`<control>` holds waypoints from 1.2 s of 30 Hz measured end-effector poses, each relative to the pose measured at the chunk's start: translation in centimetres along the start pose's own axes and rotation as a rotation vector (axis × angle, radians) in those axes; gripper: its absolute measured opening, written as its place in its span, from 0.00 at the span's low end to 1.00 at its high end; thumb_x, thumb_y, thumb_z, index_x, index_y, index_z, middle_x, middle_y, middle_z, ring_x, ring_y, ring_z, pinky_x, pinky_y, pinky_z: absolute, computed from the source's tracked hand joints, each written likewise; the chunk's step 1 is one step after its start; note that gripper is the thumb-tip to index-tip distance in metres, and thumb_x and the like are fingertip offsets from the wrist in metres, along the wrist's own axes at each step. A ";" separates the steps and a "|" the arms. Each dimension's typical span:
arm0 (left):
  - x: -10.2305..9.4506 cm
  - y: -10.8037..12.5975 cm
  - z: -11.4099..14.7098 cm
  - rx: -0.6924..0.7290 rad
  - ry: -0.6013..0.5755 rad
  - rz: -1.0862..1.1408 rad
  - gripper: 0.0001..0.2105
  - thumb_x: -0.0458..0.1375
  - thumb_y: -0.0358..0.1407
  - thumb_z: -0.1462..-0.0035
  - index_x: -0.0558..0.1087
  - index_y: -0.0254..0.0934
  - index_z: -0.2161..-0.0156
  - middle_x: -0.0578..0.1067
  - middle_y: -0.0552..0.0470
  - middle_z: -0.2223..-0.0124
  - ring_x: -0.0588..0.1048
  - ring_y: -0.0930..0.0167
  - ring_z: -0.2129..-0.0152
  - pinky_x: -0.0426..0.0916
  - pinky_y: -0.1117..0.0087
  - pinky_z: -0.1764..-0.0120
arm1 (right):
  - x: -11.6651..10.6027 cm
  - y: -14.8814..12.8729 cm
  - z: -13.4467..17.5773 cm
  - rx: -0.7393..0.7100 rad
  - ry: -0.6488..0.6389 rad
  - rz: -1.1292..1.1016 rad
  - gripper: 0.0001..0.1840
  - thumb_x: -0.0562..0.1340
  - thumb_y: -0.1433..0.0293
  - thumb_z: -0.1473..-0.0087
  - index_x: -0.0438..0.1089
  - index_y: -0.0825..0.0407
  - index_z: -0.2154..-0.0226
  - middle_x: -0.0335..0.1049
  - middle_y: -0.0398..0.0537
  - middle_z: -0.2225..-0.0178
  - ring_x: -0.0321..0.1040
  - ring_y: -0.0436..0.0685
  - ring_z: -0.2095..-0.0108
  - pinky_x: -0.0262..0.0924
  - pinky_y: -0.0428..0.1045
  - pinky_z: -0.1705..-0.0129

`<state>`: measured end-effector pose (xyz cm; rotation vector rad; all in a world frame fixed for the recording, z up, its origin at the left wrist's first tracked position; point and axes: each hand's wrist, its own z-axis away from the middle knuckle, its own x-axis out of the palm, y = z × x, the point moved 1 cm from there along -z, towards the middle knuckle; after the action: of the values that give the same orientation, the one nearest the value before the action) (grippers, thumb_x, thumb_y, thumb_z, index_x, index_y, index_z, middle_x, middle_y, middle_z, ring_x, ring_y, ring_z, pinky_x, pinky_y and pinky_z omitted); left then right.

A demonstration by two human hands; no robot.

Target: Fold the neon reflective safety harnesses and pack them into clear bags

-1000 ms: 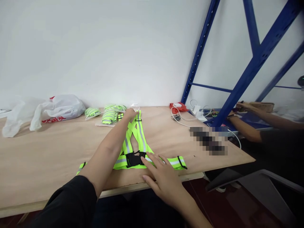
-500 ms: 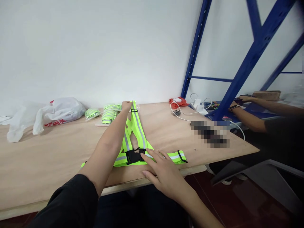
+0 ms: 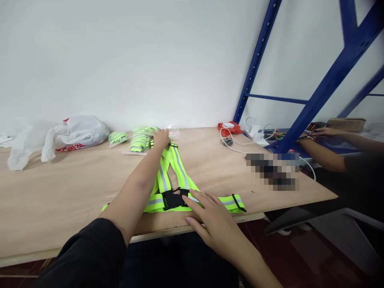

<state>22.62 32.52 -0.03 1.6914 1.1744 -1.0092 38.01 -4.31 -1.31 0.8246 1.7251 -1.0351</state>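
A neon-yellow reflective vest (image 3: 180, 168) made of elastic straps with grey stripes lies flat near the table's front edge. Its black buckle (image 3: 174, 199) is fastened at the middle of the waist strap. At the far end of the shoulder straps, my left hand (image 3: 161, 138) has its fingers curled over the vest; the fingertips are partly hidden. My right hand (image 3: 210, 212) rests on the waist strap just right of the buckle, fingers stretched out and holding nothing. A black slider (image 3: 239, 203) shows at the strap's right end.
Bagged reflective straps (image 3: 139, 140) and a smaller bagged bundle (image 3: 118, 138) lie by the wall, beside a white plastic bag (image 3: 87, 134). To the right are a red bag (image 3: 235, 128), a white cable (image 3: 232, 147) and a blue rack post (image 3: 258, 60). A co-worker's arms (image 3: 321, 154) work beyond.
My left hand has come down and nearer, lowering the strap end that it held raised. My right hand stays on the waist strap. The view has shifted slightly.
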 end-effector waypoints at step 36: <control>-5.2 -4.6 2.8 -0.273 -0.252 0.221 0.12 0.64 0.35 0.50 0.76 0.32 0.59 0.79 0.40 0.65 0.79 0.58 0.69 0.72 0.64 0.69 | -0.5 0.0 -0.1 -0.021 0.048 -0.006 0.24 0.59 0.64 0.37 0.66 0.47 0.39 0.66 0.55 0.39 0.64 0.66 0.40 0.59 0.64 0.39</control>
<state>16.56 29.39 3.02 1.3980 0.8950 -0.8532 38.16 -4.30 -0.85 0.8368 1.7770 -1.0071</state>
